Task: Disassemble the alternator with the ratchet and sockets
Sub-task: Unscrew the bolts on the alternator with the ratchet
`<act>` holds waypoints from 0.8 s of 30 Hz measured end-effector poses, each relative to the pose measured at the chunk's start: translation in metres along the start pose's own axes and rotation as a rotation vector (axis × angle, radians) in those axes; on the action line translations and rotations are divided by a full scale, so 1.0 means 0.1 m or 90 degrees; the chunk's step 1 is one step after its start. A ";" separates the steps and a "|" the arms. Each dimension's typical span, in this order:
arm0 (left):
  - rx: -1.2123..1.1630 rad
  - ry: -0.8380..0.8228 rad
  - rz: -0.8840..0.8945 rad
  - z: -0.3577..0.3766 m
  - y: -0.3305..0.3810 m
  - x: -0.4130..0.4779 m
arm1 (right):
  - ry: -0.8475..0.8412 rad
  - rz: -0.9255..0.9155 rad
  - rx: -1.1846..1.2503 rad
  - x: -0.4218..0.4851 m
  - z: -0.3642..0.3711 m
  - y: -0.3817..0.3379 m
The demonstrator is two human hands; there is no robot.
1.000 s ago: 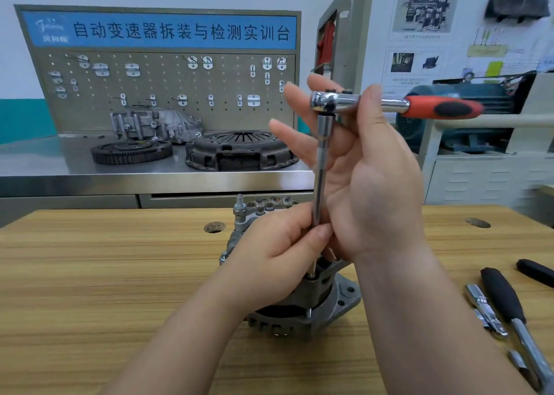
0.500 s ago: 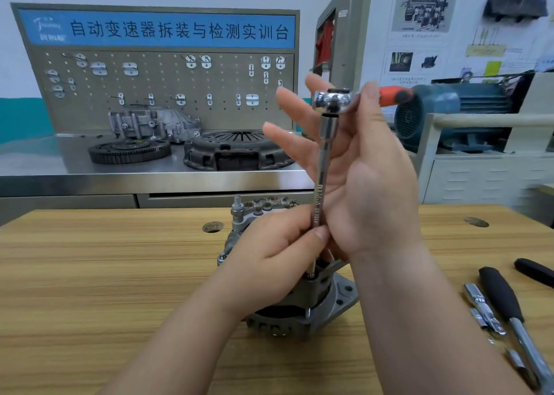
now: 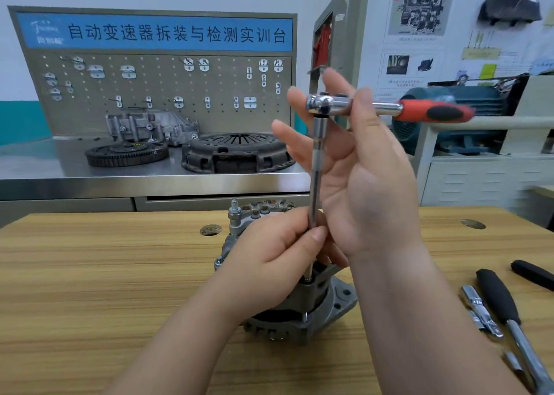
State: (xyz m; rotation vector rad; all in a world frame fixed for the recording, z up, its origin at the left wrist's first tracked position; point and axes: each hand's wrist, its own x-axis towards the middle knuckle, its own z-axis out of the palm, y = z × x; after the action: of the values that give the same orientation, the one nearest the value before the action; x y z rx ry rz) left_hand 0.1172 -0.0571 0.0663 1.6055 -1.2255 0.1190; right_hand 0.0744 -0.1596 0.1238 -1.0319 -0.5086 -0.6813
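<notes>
**Ratchet handle back out to the right**

Since half a second ago, the red-and-black grip of the ratchet (image 3: 329, 105) has swung from behind the palm to point right again. Both hands and the alternator sit as they did.

Head view: the right hand (image 3: 368, 190) holds the ratchet's head, thumb in front and straight, spread fingers behind. An extension bar (image 3: 316, 178) runs upright from it down to a fastener on the alternator (image 3: 323, 307). The alternator stands on end near the middle of the wooden table (image 3: 90, 274). The left hand (image 3: 275, 262) pinches the bar low down with thumb and curled fingers. At the table's right lie a black-handled tool (image 3: 497, 295) and a chrome bar (image 3: 479, 310), side by side. Behind the table runs a steel bench (image 3: 150, 181). On it are a toothed ring (image 3: 126, 153), a clutch cover (image 3: 236, 153) and a grey casting (image 3: 150, 126), backed by a pegboard (image 3: 165, 94). A blue motor (image 3: 449, 118) sits to the right.
</notes>
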 end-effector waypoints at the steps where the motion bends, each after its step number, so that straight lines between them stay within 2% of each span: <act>1: -0.001 0.001 -0.003 0.00 -0.01 0.00 | -0.005 -0.025 -0.013 0.00 0.01 -0.01; 4: 0.000 0.009 -0.016 0.02 -0.01 0.00 | -0.056 -0.109 -0.098 0.00 0.02 -0.05; 6: -0.002 0.019 -0.017 0.03 -0.02 0.00 | -0.073 -0.120 -0.125 0.00 0.02 -0.05; 10: -0.017 0.024 -0.011 0.03 -0.02 0.00 | -0.039 -0.017 0.016 -0.02 0.03 -0.01; 14: 0.003 0.014 0.007 0.01 -0.01 0.00 | -0.023 0.063 0.030 -0.02 0.02 -0.03; 19: -0.010 0.028 -0.014 0.03 -0.04 0.00 | -0.055 -0.089 -0.066 -0.02 0.05 -0.04; 24: -0.058 0.017 -0.020 0.02 -0.02 0.00 | -0.036 -0.047 0.029 -0.03 0.06 -0.04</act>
State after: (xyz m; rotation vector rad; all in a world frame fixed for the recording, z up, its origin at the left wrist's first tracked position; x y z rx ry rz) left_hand 0.1176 -0.0585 0.0639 1.5389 -1.1688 0.0641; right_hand 0.0687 -0.1546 0.1268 -0.9966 -0.6115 -0.7038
